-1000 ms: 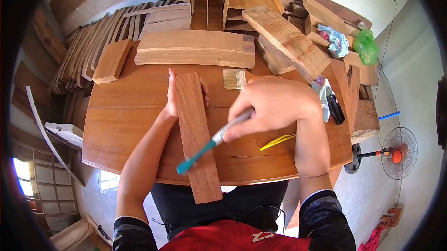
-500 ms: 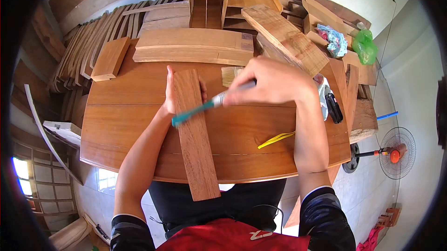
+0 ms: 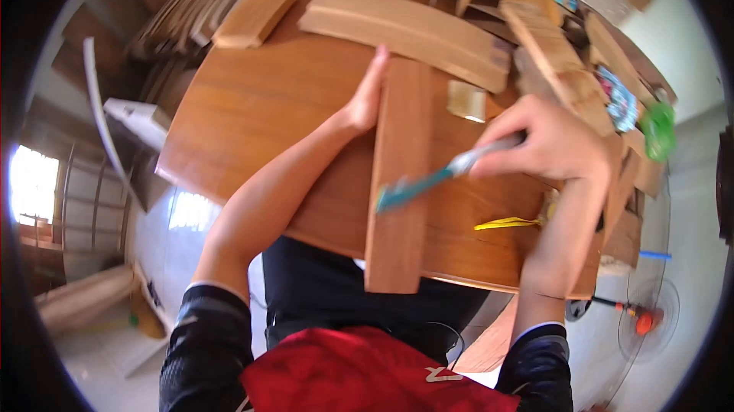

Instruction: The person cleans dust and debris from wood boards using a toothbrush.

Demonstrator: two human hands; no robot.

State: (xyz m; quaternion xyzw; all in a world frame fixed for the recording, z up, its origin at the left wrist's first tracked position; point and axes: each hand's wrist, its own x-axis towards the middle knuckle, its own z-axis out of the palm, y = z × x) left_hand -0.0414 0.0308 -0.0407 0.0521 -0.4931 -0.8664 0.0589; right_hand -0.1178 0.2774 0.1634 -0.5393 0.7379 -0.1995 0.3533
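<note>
A long reddish-brown wooden board slants over the table's near edge, its lower end above my lap. My left hand grips its upper part from the left side; one digit points up along the edge and the other fingers are hidden by the board. In my right hand I pinch a slim teal-and-grey tool, shaped somewhat like a toothbrush. Its teal end lies over the left part of the board's face. Blur hides the exact shape of that end and whether it touches the wood.
A brown wooden table carries a thick curved wood piece, a small block, a pale brush-like piece and a yellow strip. Leaning planks and a green plastic bag are at right. A fan stands beyond.
The view has swung, shifting the scene. The board stands straighter in view, and the teal end of the tool sits lower along its face. Both hands keep their holds.
</note>
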